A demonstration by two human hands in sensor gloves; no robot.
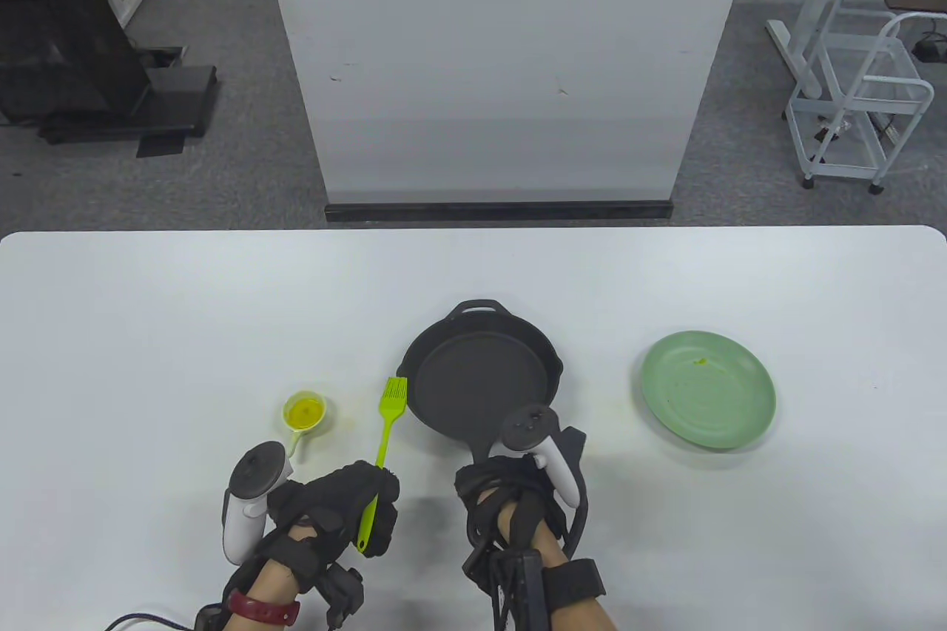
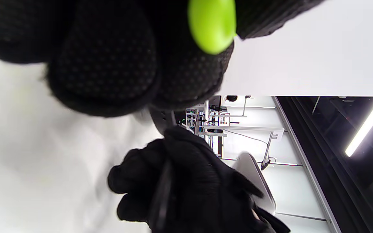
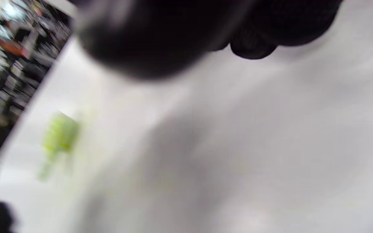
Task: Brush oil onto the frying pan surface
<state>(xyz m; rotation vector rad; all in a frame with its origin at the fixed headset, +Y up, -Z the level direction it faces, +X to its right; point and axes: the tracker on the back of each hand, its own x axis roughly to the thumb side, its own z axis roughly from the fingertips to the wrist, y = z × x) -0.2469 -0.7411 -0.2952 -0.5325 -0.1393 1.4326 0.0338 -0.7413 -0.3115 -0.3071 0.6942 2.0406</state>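
**Brush in the left hand, right hand on the pan handle**

Nearest the bottom edge, the left hand (image 1: 336, 513) has its fingers wrapped round the handle of the lime green silicone brush (image 1: 383, 439). The handle's rounded end pokes out of the fist in the left wrist view (image 2: 211, 24), and the bristle head points away from the person, sitting just left of the pan's rim, above the white table (image 1: 148, 328). The right hand (image 1: 510, 501) is curled over the frying pan's long handle, so it looks like it's gripping it, though its tracker covers most of the fingers. The right wrist view is too blurry to help.

Further out, the black frying pan (image 1: 481, 379) sits mid-table, its small helper handle on the far side. The little cup of yellow oil (image 1: 304, 414) is left of the brush, just beyond the left hand. A green plate (image 1: 708, 389) lies well off to the right of the pan.
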